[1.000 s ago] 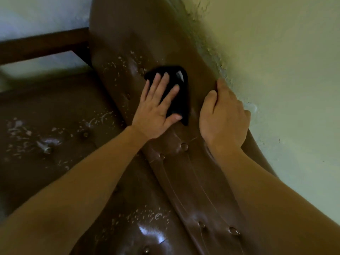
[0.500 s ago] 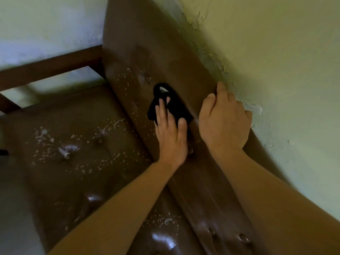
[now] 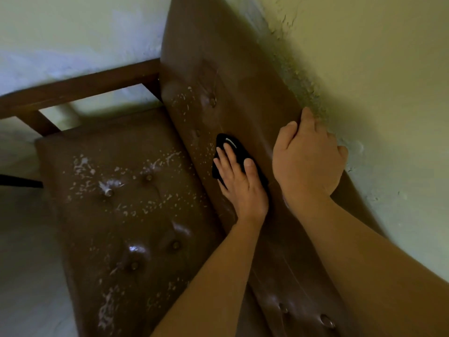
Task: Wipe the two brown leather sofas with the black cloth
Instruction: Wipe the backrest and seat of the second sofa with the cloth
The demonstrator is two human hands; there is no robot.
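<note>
Pressing my left hand flat on the cloth to wipe; right hand grips the sofa top, likely bracing.

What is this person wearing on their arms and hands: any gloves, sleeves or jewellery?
Nothing that shows. The left hand and right hand are bare, with no gloves, rings or bracelets on the parts in view. No sleeve, watch or strap shows on the left forearm or the right forearm, right to the picture's edge. The visible nails look short and unpainted.
</note>
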